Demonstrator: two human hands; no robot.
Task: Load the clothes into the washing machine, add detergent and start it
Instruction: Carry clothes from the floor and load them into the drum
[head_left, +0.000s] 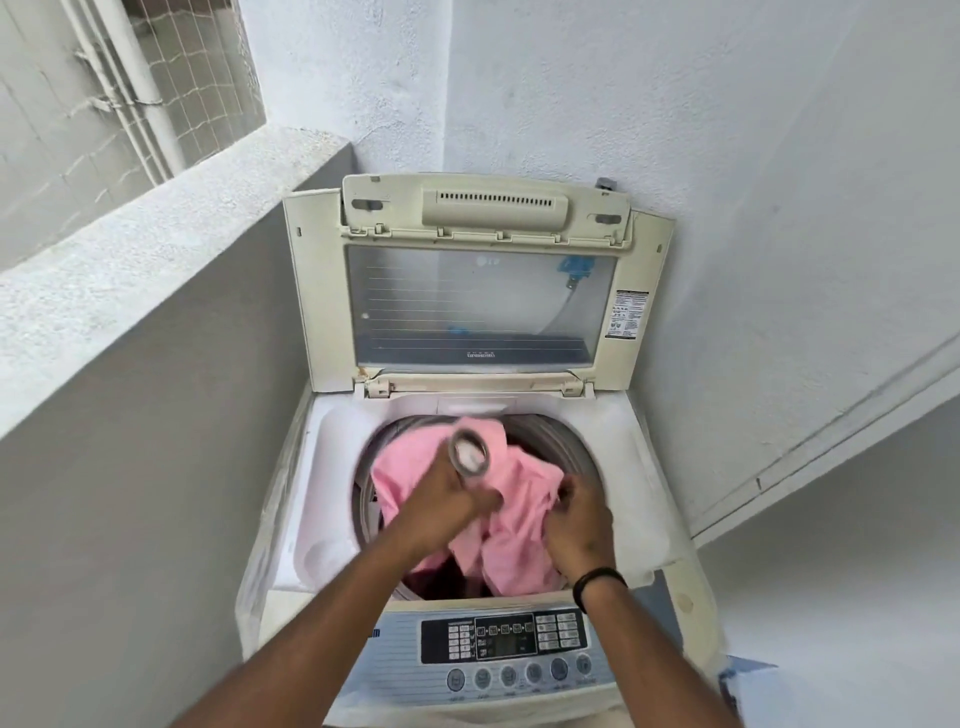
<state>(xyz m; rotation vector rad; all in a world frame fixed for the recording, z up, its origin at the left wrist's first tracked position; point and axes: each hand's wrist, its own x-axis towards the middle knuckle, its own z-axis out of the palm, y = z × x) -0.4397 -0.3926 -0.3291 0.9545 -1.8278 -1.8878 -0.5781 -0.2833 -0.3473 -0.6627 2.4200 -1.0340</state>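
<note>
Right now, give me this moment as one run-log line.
lid up | pink cloth in drum | left hand holds cup of white powder over it | right hand on cloth

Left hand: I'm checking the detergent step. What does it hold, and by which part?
The left hand grips a small blurred cup by its lower end, open mouth facing up.

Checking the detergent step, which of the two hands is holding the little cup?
The left hand grips the small round cup, blurred, above the pink cloth. The right hand, with the black wristband, pinches only cloth.
</note>
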